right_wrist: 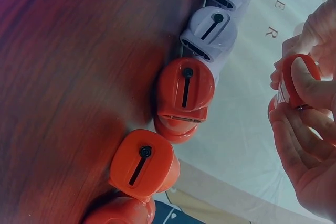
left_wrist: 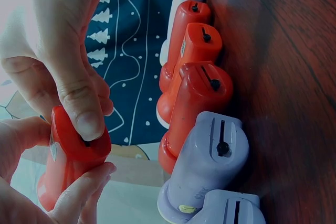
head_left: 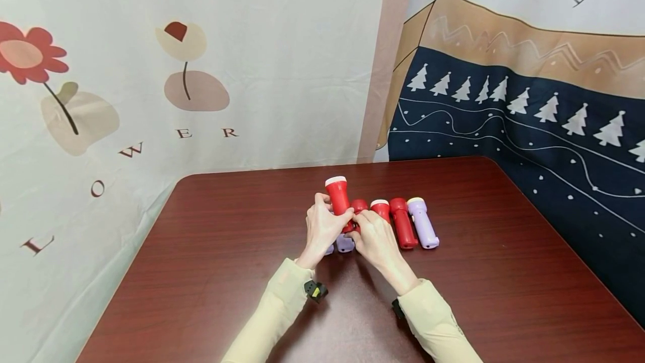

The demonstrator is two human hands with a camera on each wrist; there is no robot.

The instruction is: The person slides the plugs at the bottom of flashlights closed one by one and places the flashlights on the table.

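Note:
My left hand [head_left: 321,229] grips a red flashlight [head_left: 337,194] with a white rim around its head, lifted above the table and tilted head-up. At its lower end is my right hand [head_left: 377,241]; the left wrist view shows the right thumb [left_wrist: 88,121] pressed on the end cap, over a black slider in a slot, with fingers curled at the side. Below the hands stretches a row of flashlights: two lavender ones [left_wrist: 210,153] at the left, partly hidden in the head view, then a red one [right_wrist: 185,88], a brighter red one [right_wrist: 144,163], a dark red one [head_left: 403,223] and a lavender one [head_left: 424,224].
A dark reddish wooden table [head_left: 211,273] with rounded far corners carries the flashlights. Behind it hangs a pale cloth [head_left: 292,71] with printed flowers and letters; at the right is a dark blue cloth [head_left: 484,144] with white trees.

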